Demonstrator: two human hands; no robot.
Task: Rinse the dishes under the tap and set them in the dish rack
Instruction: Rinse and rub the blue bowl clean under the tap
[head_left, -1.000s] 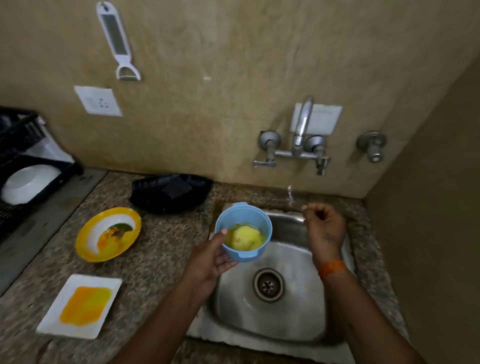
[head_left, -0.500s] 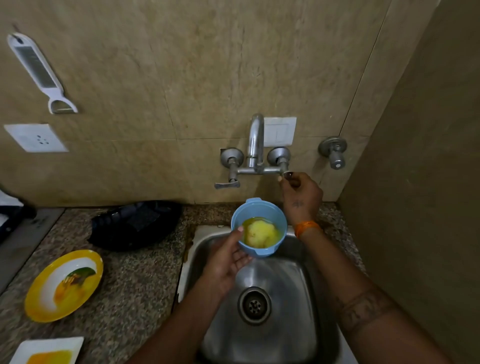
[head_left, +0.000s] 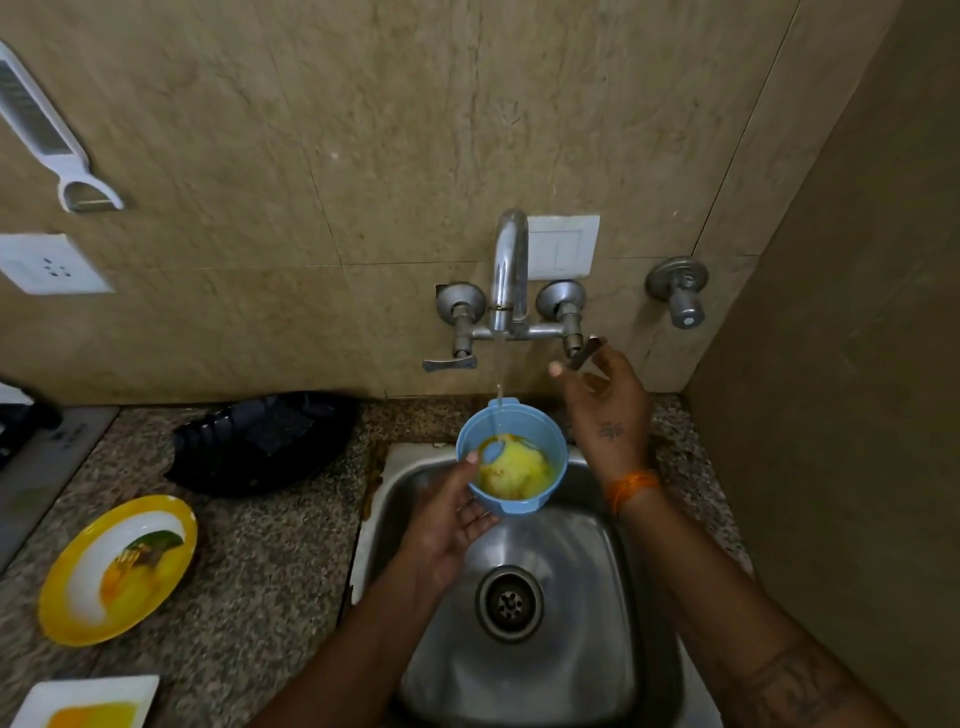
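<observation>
While a thin stream falls from the chrome wall tap (head_left: 508, 270), the left hand (head_left: 451, 514) clasps the small blue plastic bowl (head_left: 511, 456) by its near wall, thumb hooked over the rim, holding it above the back edge of the steel sink (head_left: 524, 649) so the water strikes the yellow residue inside. The right hand (head_left: 605, 400) hovers with fingers loosely spread beside the right tap lever (head_left: 584, 352), probably to adjust the flow. Near the granite counter's left edge, a soiled yellow plate (head_left: 117, 569) waits.

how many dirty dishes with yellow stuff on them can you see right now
3. A blue bowl held over the sink under the running tap, a round yellow plate on the counter, and a white square plate cut off at the bottom-left edge. More may lie out of view.
</observation>
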